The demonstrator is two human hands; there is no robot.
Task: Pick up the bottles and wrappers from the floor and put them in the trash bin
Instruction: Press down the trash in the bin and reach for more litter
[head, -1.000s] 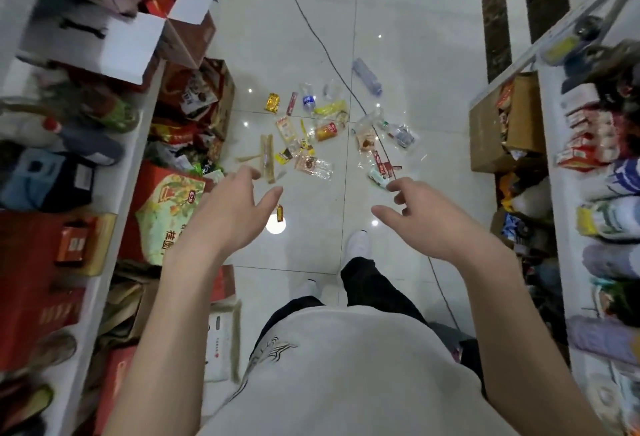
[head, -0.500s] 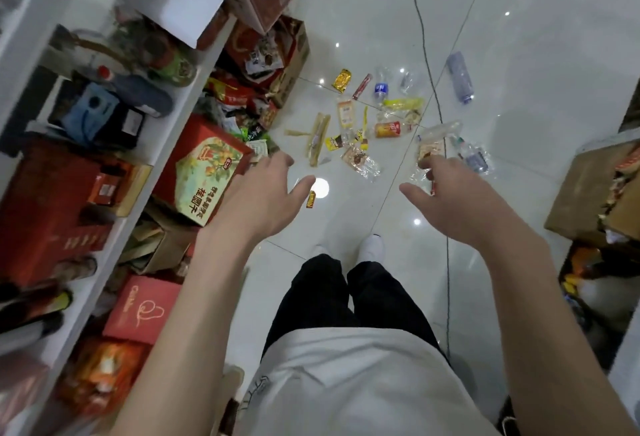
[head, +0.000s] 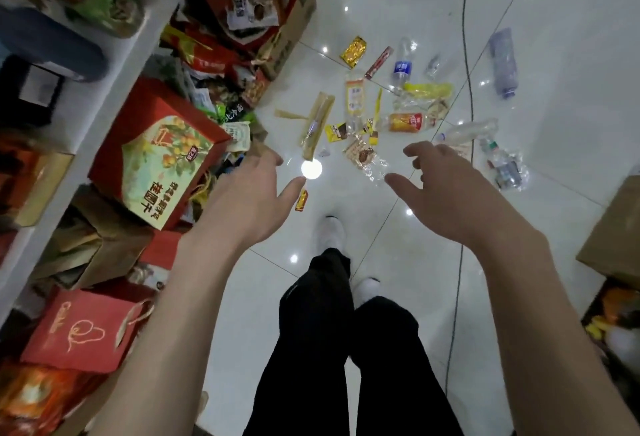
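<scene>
Litter lies scattered on the white tiled floor ahead of my feet. There are several plastic bottles: one with a blue label (head: 401,66), an orange-labelled one (head: 407,122), a clear one (head: 471,130), a crushed one (head: 506,167) and a bluish one (head: 504,63) farther right. Among them lie wrappers: a gold one (head: 353,52), a red stick (head: 378,62), a long tan one (head: 317,125), a clear one (head: 363,156) and a small orange one (head: 301,200). My left hand (head: 249,196) and my right hand (head: 446,189) reach forward above the floor, fingers spread, holding nothing. No trash bin is in view.
A white shelf (head: 79,116) with goods runs along the left. Red gift boxes (head: 156,155), paper bags and an open carton (head: 294,19) crowd the floor beside it. A black cable (head: 465,54) crosses the tiles. Cardboard boxes (head: 616,227) stand at the right edge.
The view has moved closer to the litter and tilted down. Both hands have stayed out in front, empty, and the litter now lies just beyond the fingertips.
</scene>
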